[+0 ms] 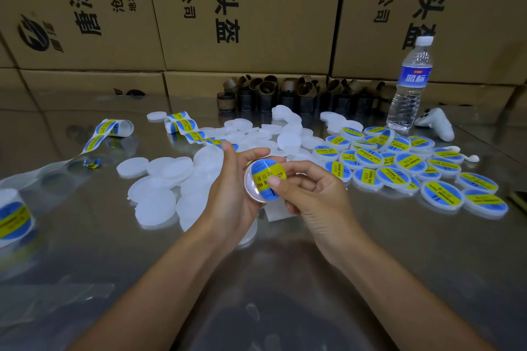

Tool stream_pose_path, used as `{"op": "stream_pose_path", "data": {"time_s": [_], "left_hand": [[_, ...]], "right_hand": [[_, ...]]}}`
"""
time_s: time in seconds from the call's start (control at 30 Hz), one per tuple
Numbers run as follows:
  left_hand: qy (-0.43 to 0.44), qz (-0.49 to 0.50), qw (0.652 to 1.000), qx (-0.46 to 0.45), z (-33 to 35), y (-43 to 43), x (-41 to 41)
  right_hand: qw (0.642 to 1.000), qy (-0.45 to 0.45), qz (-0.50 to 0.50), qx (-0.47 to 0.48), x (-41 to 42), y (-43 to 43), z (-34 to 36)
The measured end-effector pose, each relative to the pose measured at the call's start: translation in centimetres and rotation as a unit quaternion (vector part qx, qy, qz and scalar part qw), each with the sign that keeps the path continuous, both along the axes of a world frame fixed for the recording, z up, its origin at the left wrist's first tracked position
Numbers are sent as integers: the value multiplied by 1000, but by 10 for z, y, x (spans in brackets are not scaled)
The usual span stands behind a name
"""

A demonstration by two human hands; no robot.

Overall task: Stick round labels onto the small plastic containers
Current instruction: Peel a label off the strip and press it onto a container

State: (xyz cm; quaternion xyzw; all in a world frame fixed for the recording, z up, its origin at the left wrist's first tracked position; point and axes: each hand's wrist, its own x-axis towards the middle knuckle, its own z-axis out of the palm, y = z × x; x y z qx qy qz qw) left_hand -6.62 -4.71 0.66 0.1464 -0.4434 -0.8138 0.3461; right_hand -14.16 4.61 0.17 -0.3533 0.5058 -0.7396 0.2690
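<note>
In the head view the left hand (228,196) grips one small container (248,186) above the middle of the table (285,259), the thumb curled over its upper rim and the other fingers behind it. Its flat face is tilted toward the right hand (316,196), which lies at 3 o'clock from it. The round label (265,179) sits on this face, and its yellow band runs from 2 o'clock to 8 o'clock. The right thumb (277,182) presses on the label and the forefinger goes behind the rim, so this hand pinches the container; its other fingers are curled. The lower left edge of the label probably needs smoothing next. Unlabelled containers (159,179) lie at 9 o'clock and labelled containers (399,165) at 3 o'clock. Whether anything is inside them cannot be told.
</note>
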Motion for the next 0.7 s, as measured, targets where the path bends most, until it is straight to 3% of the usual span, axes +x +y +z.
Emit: {"op": "stream_pose_path", "data": {"time_s": [0.7], "left_hand": [[-11, -15, 1000, -14, 1, 6, -2]], "right_hand": [[998, 4, -68, 17, 1, -1, 0]]}}
